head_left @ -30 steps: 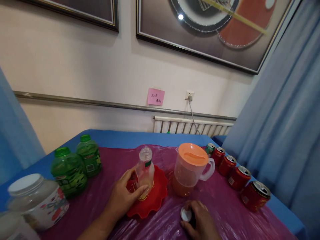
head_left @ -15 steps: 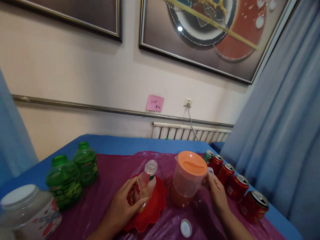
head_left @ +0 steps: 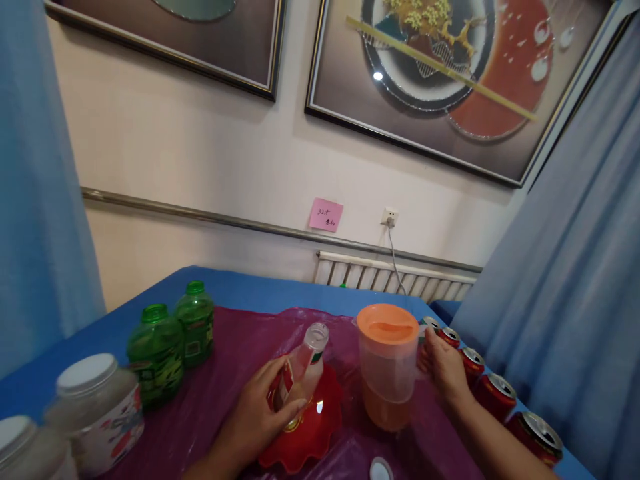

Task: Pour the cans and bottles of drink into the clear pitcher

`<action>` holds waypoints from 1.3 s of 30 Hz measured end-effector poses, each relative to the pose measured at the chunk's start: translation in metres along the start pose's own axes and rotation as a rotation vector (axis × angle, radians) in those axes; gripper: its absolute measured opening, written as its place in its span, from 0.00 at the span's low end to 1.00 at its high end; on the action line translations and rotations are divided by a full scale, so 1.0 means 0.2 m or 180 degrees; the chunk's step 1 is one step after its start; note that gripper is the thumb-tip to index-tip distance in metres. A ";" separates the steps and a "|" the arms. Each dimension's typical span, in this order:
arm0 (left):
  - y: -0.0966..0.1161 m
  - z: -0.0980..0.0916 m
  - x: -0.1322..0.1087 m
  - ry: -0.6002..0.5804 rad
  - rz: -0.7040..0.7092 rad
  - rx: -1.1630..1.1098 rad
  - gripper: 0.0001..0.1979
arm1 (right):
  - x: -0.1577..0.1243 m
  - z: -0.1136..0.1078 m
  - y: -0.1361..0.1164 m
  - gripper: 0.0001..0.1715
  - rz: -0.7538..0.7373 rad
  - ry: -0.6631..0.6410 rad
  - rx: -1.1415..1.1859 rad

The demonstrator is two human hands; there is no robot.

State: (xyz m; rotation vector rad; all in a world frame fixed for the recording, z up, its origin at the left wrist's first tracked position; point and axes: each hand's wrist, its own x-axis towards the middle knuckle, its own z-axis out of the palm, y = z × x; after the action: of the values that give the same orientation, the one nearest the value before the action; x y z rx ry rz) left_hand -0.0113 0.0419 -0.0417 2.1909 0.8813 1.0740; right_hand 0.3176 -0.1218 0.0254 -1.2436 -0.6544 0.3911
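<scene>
My left hand (head_left: 265,407) is wrapped round a clear glass bottle (head_left: 316,339) with no cap on its mouth and a red label partly covered by my fingers. The bottle is within a red scalloped dish (head_left: 320,437), leaning slightly to the right; its base is hidden. My right hand (head_left: 443,363) grips the handle of a translucent plastic pitcher (head_left: 389,373) with an orange lid (head_left: 387,324). Reddish-brown liquid stands in the pitcher's lower part. Whether the pitcher's base touches the table cannot be made out. A white cap (head_left: 381,469) lies near the front edge of view.
Two green bottles (head_left: 156,357) and white-lidded jars (head_left: 95,420) stand on the left. Several drink cans (head_left: 495,395) line the right side, close to my right arm. A purple plastic sheet (head_left: 240,333) covers part of the blue table (head_left: 235,283). A wall with a radiator (head_left: 360,270) is behind.
My right hand has closed more firmly round the pitcher's handle, and the pitcher has shifted slightly left and up against the background. My left hand keeps the bottle. The view has swung a little left.
</scene>
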 end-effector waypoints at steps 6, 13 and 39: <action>-0.01 0.01 -0.02 0.0034 -0.0047 0.0145 0.34 | 0.14 0.04 -0.32 0.37 -0.0017 -0.0218 -0.0222; 0.03 0.00 -0.02 -0.0099 -0.0007 0.0108 0.30 | 0.25 0.15 -0.57 0.38 -0.0343 -0.0635 -0.1027; 0.18 -0.08 -0.03 -0.0289 -0.0254 0.0116 0.33 | 0.25 0.33 -0.77 0.41 -0.0772 -0.1168 -0.2156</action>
State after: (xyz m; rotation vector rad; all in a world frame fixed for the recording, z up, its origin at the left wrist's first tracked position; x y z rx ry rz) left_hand -0.0160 0.0169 -0.0102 2.1964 0.9460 0.9200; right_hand 0.3005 -0.0872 0.1964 -1.7207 -1.3107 0.1944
